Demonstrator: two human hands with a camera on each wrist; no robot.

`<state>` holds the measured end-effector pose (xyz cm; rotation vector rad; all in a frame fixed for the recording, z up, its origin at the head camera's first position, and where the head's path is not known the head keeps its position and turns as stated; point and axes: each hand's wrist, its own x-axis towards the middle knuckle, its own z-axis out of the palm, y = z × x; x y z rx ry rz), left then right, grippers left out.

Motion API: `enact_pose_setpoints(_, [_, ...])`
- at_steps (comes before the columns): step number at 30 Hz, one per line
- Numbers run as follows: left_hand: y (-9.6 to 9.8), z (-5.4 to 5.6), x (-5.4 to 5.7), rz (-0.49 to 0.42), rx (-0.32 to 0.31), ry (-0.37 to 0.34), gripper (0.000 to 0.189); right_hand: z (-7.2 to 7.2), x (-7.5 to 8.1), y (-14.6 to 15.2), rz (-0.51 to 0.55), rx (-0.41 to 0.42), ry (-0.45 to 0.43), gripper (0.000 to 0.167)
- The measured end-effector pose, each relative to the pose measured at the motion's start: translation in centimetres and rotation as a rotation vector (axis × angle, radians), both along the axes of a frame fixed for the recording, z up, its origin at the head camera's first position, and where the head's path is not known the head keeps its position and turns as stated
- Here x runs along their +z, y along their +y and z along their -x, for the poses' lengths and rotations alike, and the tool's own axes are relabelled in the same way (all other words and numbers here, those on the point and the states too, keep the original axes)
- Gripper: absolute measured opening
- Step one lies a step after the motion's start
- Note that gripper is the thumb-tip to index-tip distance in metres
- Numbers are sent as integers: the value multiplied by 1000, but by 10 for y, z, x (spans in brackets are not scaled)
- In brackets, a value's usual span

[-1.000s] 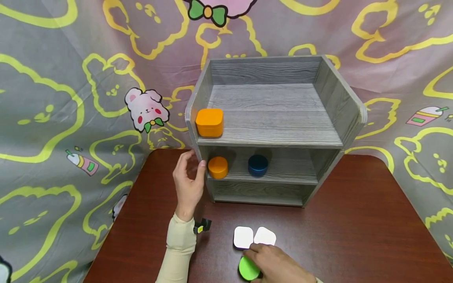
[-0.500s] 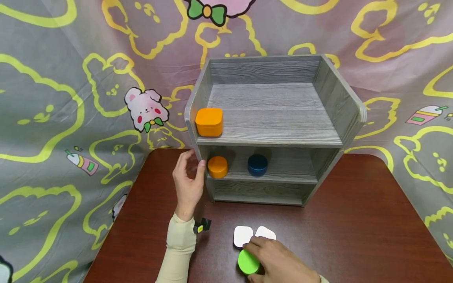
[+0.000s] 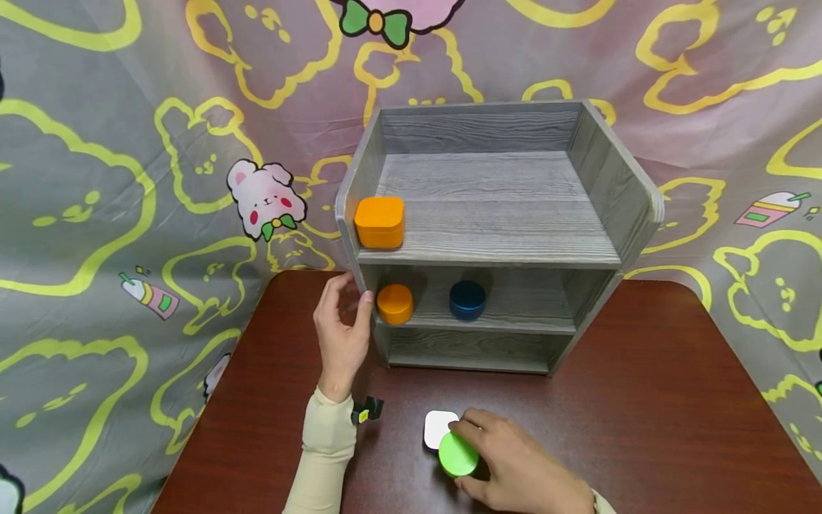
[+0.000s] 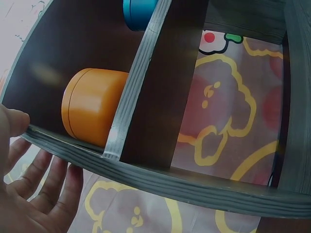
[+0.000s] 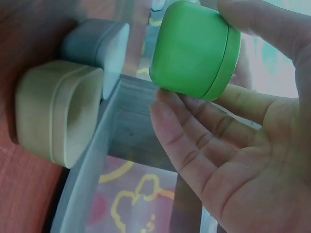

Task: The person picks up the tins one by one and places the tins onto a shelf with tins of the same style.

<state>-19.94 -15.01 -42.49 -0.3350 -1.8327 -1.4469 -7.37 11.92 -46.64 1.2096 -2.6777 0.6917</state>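
Note:
My right hand (image 3: 516, 460) pinches a small round-cornered green lidded container (image 3: 458, 455) between thumb and fingers. In the right wrist view, the green container (image 5: 192, 51) is lifted above the fingertips' level, away from the two pale boxes. One white-topped box (image 3: 439, 430) shows just behind it on the table; the other is hidden by my right hand in the head view. My left hand (image 3: 343, 335) grips the left side panel of a grey wooden shelf (image 3: 488, 257), thumb on its front edge and fingers outside. Beside that thumb, an orange round container (image 4: 95, 107) stands on the middle shelf.
A dark blue round container (image 3: 467, 300) stands right of the orange one on the middle shelf. On the top shelf, a square orange container (image 3: 380, 223) is at the left end. The brown table (image 3: 661, 400) is backed by a patterned cloth (image 3: 96, 214).
My right hand has lifted the green container and moved it slightly up and right, now covering the right-hand white-topped box. My left hand keeps its place on the shelf.

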Motion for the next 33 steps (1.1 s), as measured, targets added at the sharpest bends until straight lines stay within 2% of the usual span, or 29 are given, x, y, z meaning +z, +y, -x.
enact_pose_setpoints(7, [0, -1, 0, -2, 1, -8, 29, 2, 10, 5, 19, -29, -56, 48])
enact_pose_setpoints(12, [0, -2, 0, -3, 3, -17, 29, 7, 17, 9, 43, -22, 7, 55])
enact_pose_setpoints(17, [0, -2, 1, -3, 0, -15, 28, 12, 26, 14, 40, -70, 71, 52])
enact_pose_setpoints(26, [-1, -1, 0, -5, 6, -7, 30, 19, 42, 19, 48, -104, 72, 53])
enact_pose_setpoints(33, [0, 0, 0, 0, 2, 1, 31, 25, 52, 24, 86, -118, 148, 56])
